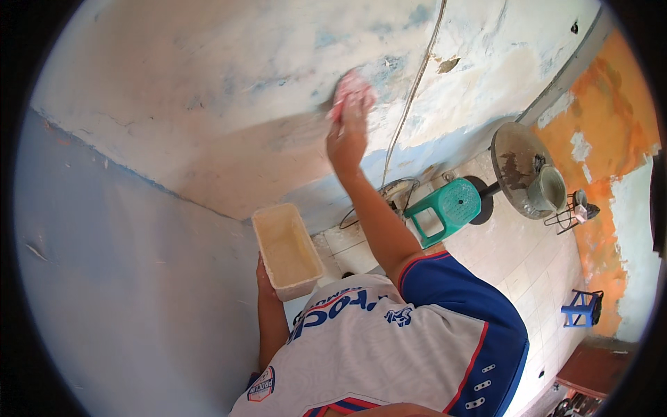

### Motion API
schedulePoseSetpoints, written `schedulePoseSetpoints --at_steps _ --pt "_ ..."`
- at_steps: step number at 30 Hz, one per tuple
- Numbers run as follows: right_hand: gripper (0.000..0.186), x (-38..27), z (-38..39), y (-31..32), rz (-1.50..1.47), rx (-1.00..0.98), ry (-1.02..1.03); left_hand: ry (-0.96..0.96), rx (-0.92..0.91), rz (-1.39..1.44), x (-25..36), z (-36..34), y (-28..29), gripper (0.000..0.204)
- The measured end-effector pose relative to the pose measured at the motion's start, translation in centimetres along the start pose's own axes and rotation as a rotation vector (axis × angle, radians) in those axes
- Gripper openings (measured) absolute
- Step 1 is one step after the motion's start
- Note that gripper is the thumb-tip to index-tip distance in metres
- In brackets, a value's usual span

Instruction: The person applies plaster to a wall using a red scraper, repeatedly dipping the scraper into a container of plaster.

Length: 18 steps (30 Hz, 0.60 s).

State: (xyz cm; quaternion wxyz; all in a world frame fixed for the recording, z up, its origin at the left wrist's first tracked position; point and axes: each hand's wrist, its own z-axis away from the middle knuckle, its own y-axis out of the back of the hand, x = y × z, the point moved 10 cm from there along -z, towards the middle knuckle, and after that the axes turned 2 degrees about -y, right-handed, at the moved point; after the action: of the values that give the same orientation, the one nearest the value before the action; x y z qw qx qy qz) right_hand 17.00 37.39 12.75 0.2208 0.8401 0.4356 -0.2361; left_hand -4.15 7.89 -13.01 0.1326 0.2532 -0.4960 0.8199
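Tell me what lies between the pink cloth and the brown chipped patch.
In the head view, a thin cable runs along the wall between the pink cloth and the chipped patch.

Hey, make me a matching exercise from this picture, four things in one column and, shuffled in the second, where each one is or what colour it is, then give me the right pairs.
Column one:
1. Pink cloth
2. Cream tub
3. Nearer stool
4. Farther stool

Column two:
A. Blue
B. In the left hand
C. Green
D. In the right hand, up at the patchy wall

Right pairs: 1-D, 2-B, 3-C, 4-A
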Motion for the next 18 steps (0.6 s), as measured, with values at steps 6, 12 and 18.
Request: schedulePoseSetpoints --at_steps 6,12,18 --pt "0.044 -2.4 4.6 3.6 -0.099 -0.14 0.119 -0.153 -0.06 0.099 3.4 1.6 -1.1 0.049" --pt "0.049 2.8 -5.0 5.7 0.147 0.04 -0.055 -0.113 -0.045 0.145 2.8 2.0 -2.5 0.048" --pt "0.051 -0.3 7.5 -0.2 -0.033 -0.238 0.069 -0.121 -0.027 0.086 2.3 1.4 -1.7 0.049"
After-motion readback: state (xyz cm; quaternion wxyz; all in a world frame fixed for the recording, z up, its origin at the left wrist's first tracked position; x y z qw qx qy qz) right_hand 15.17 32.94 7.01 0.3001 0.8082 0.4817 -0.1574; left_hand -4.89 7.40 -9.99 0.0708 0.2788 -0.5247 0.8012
